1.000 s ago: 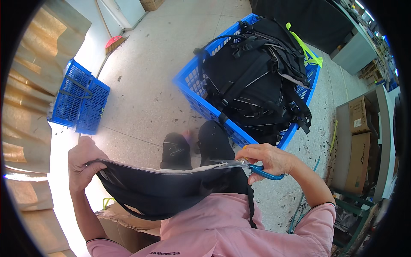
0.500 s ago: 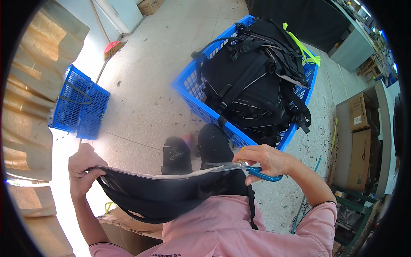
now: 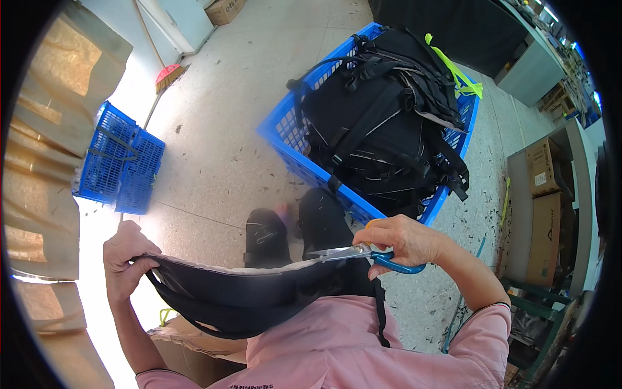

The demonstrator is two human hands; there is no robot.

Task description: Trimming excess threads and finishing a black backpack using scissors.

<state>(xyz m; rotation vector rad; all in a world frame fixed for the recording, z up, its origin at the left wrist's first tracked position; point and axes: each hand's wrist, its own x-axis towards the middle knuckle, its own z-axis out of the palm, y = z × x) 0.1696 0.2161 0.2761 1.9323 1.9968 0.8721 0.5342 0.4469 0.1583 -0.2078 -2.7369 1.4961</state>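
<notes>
My left hand pinches one end of a black fabric piece with a pale edge, stretched across my lap. In my right hand is a pair of scissors with a blue handle and a bit of yellow at the thumb. Its blades lie slightly parted along the pale top edge of the fabric, toward its right end. Black straps hang from the piece, one falling down over my pink shirt. Whether the blades hold a thread is too small to tell.
Ahead stands a big blue plastic crate heaped with black backpacks. Smaller blue baskets sit at left, near a broom. A cardboard box is beside my lap. Shelving with cartons lines the right; scraps litter the floor.
The scissors' blades have opened a little and shifted slightly left along the fabric edge. My left hand keeps its hold in nearly the same place.
</notes>
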